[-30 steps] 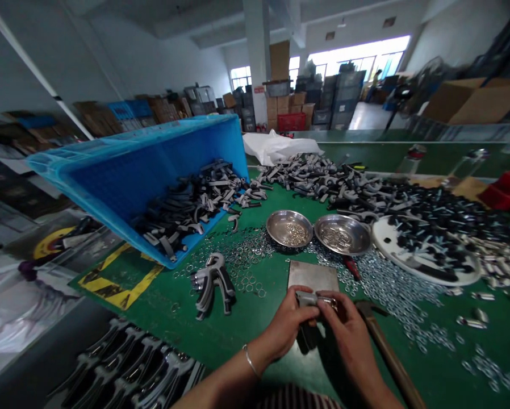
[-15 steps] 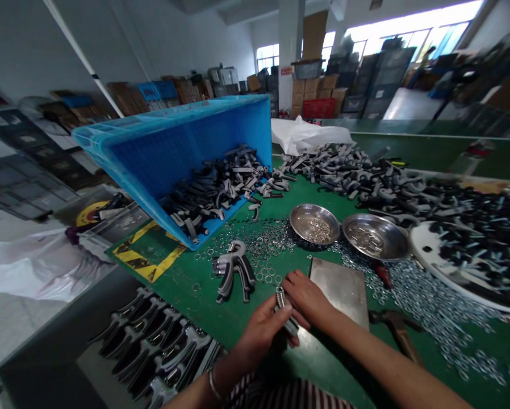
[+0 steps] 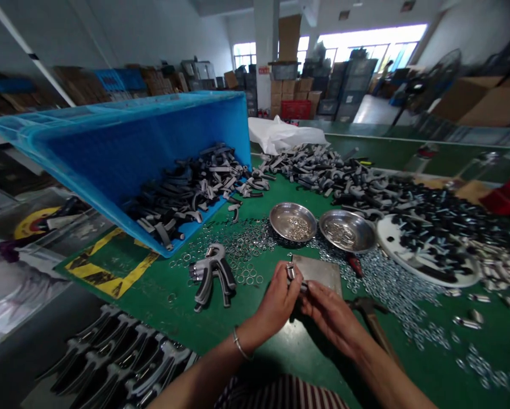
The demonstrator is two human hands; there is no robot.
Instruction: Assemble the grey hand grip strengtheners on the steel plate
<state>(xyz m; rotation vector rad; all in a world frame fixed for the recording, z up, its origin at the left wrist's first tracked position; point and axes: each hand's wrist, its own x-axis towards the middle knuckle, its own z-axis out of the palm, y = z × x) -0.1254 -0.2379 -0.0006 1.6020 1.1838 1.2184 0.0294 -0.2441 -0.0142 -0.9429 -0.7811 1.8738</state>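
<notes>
Left hand (image 3: 278, 298) and right hand (image 3: 329, 311) both pinch a metal part (image 3: 291, 272), which sticks up above their fingertips.

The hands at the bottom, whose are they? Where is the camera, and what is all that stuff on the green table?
Both hands belong to one person, who wears the camera on the head, so you look down just as that person does. There is no machine here. The left hand, with a bracelet, pinches a small metal part. The right hand touches it from the other side. On the green table lie a tipped blue crate spilling black and grey handles, two steel bowls, a flat metal plate, a hammer, lots of little shiny rings and a grey and black hand grip.
</notes>
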